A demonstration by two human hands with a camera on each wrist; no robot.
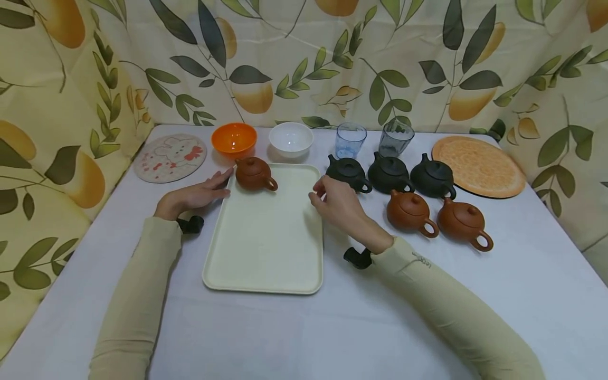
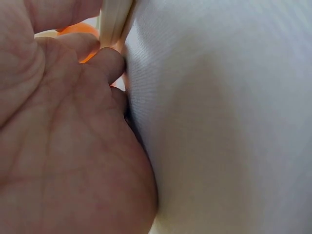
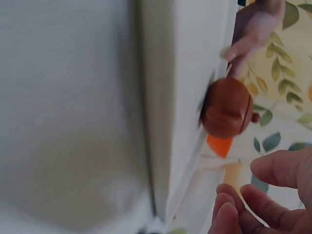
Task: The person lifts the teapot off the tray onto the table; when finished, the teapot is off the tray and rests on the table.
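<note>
A cream rectangular tray lies on the white-covered table, with one reddish-brown teapot at its far left corner. My left hand rests at the tray's left edge, its fingers extended and touching the rim. In the left wrist view the palm lies beside the tray's edge. Above the tray's right edge is my right hand, with nothing in it. The right wrist view shows its thumb apart from loosely bent fingers. Closest to it is a black teapot.
Two more black teapots and two reddish-brown teapots stand at right. Along the back are an orange bowl, a white bowl, a blue glass and a grey glass. Round mats lie left and right.
</note>
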